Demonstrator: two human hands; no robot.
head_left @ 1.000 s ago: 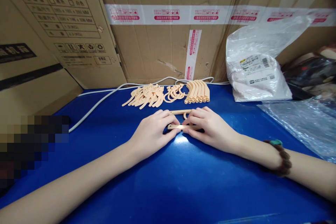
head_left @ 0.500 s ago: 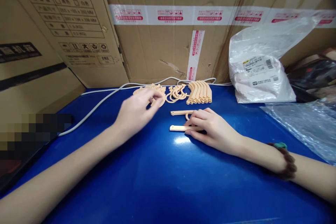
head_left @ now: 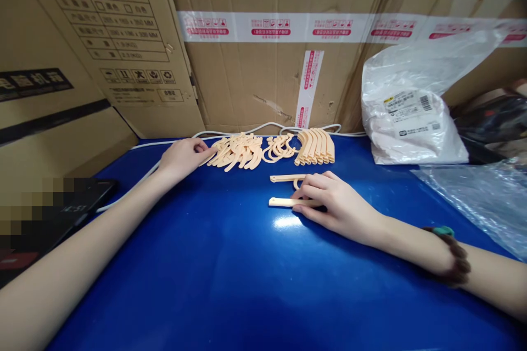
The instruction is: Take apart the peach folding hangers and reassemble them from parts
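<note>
Fingers (head_left: 310, 192), right hand (head_left: 335, 203): pinching nicely, thumb on the near side and fingertips on the far side, and they're gripping the near strip (head_left: 284, 202) well away from its left end.
Fingers, left hand (head_left: 181, 156): curling at the left edge of the loose pile (head_left: 242, 151), tips seemingly touching the outermost pieces; whether they're pinching one, I cannot tell.
Near strip, handling: looking light and stiff to me, probably plastic or thin wood; being so slim, it may be risking a crack under hard bending, and that smooth face could be proving slippery.
Near strip, best hold: pinching across the two long edges, close to the middle, would be keeping it steady while leaving the end free.
Near strip, looks: showing pale cream, narrow and straight, with a small round mark or hole by the left end; its right end is hiding behind the hand.
Near strip, place: lying level just over or on the blue bench (head_left: 263, 285), just in front of the far strip (head_left: 286, 178); exact contact isn't showing.
Far strip: running nearly parallel, its right part disappearing behind the right hand, with a curved bit (head_left: 296, 184) peeking out beside it.
Back row: loose pile sprawling on the left, hooks (head_left: 280, 148) tangling in the middle, and the neat stack (head_left: 317, 145) of curved arms sitting on the right.
Behind them: a white cable (head_left: 269, 124) is snaking along the cardboard.
</note>
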